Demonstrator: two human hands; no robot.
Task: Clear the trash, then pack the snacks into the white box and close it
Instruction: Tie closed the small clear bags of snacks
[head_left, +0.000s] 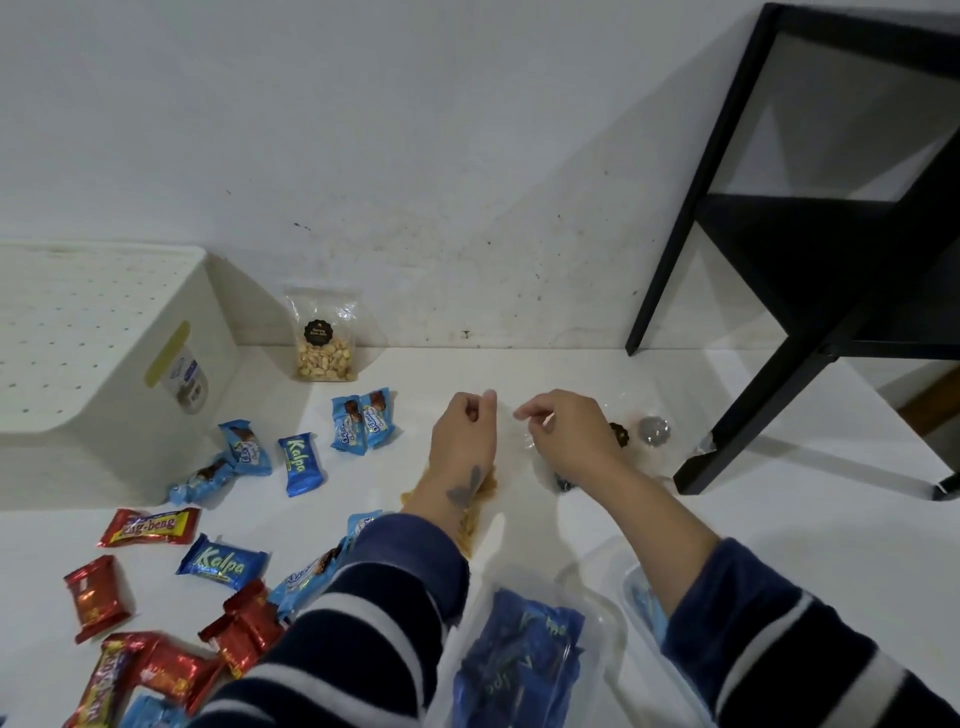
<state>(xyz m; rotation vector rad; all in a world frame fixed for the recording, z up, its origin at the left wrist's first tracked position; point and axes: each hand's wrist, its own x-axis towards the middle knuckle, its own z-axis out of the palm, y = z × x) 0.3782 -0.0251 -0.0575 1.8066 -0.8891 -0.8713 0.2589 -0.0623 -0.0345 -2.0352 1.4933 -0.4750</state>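
Pinching a clear wrapper (511, 421) stretched left-right between both hands (519, 431).

The setting appears to be a room in a home. Indicators: a plain white wall (415, 130) with scuff marks, a white floor surface (779, 519), a black metal-framed side table (810, 218), a white perforated storage box (104, 338), and retail snack packets (301, 464) scattered loose.
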